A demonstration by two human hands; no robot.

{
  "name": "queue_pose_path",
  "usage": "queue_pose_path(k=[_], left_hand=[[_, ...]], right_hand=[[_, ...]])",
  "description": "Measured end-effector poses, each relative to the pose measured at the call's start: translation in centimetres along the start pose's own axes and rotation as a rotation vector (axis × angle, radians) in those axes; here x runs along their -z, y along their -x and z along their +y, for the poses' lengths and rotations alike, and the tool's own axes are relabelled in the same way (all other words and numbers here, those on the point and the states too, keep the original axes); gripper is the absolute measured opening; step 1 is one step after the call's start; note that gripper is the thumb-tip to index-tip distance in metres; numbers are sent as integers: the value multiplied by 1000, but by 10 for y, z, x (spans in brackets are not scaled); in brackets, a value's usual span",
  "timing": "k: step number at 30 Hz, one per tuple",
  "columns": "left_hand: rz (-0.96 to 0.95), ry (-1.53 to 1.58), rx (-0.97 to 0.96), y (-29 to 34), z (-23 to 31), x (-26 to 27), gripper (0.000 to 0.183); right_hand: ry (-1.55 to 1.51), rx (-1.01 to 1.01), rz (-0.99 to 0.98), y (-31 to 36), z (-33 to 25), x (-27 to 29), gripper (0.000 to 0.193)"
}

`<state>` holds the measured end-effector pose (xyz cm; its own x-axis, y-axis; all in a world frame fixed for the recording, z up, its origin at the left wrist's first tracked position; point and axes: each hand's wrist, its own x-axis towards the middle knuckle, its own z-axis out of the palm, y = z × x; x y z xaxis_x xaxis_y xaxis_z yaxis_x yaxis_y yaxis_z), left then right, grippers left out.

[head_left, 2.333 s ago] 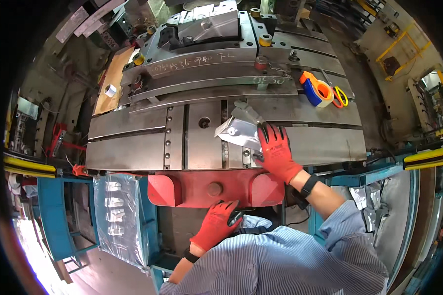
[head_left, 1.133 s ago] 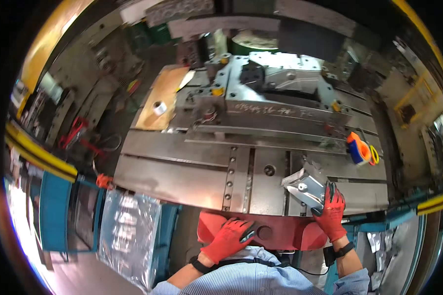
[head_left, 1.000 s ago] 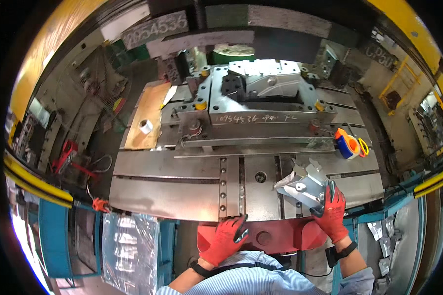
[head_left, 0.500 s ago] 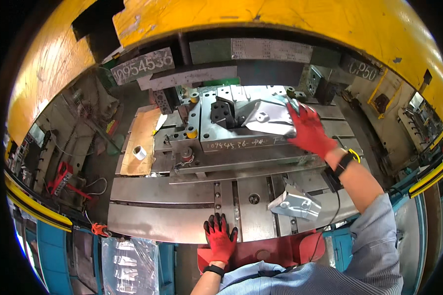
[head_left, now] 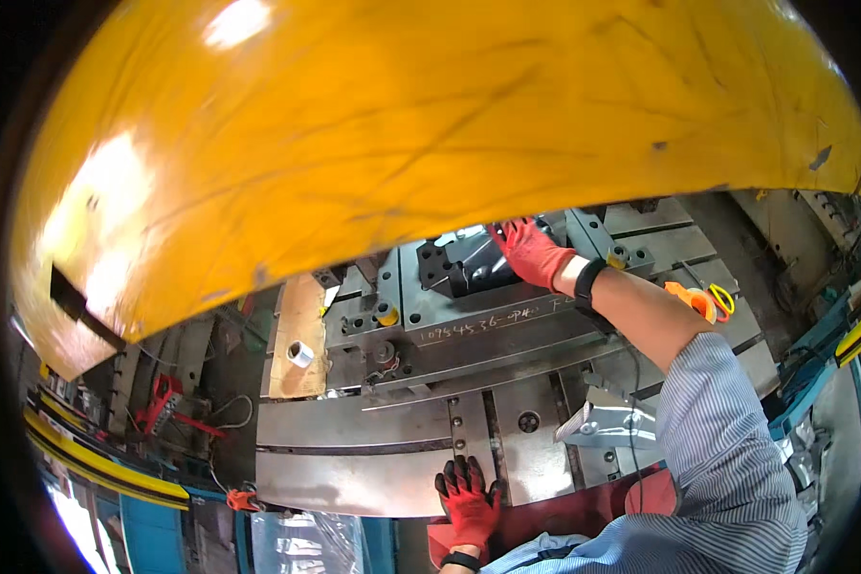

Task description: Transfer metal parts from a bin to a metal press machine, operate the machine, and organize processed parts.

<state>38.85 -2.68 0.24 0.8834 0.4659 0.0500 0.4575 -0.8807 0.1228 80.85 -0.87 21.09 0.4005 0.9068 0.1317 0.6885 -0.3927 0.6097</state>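
Observation:
My left hand (head_left: 469, 507), in a red glove with dark fingertips, lies flat with fingers spread on the front edge of the steel press bed (head_left: 354, 478). The right arm stretches far forward. My right hand (head_left: 536, 256), in the same kind of glove, rests over the lower die (head_left: 421, 308), fingers extended and their tips partly hidden near the yellow press body. Beside these fingers a glossy, dark-looking curved metal surface (head_left: 486, 266) sits on the die, next to a black block with holes (head_left: 437, 265). A bent shiny sheet-metal part (head_left: 610, 424) lies on the bed at front right.
The yellow press body (head_left: 402, 124) hangs low across the top. A white tape roll (head_left: 299, 354) stands on cardboard (head_left: 297, 380) at left. Orange-and-yellow-handled scissors (head_left: 708, 301) lie at right. A dark cable (head_left: 635, 421) crosses the bed near my right sleeve.
My view has shifted, and the yellow press body covers more of it. My right hand has moved leftward and farther in over the die. The left hand stays on the bed's edge.

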Motion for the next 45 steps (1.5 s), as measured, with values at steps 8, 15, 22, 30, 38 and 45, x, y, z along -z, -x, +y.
queue_pose_path(k=[8, 15, 22, 30, 38, 45], left_hand=[[-28, 27, -11, 0, 5, 3, 86], [32, 49, -38, -1, 7, -1, 85], [77, 119, -16, 1, -5, -6, 86], [372, 750, 220, 67, -55, 61, 17], [408, 1346, 999, 173, -138, -26, 35], [-286, 1495, 819, 180, -160, -112, 41]], right_hand=[[-243, -59, 138, 16, 0, -8, 67], [-334, -168, 220, 15, 1, -24, 64], [-761, -229, 384, 156, -49, 25, 70], [-896, -567, 29, 433, -63, 19, 72], [-1383, -1354, -275, 642, -165, -102, 47], [-2148, -1351, -222, 646, -266, -212, 39]])
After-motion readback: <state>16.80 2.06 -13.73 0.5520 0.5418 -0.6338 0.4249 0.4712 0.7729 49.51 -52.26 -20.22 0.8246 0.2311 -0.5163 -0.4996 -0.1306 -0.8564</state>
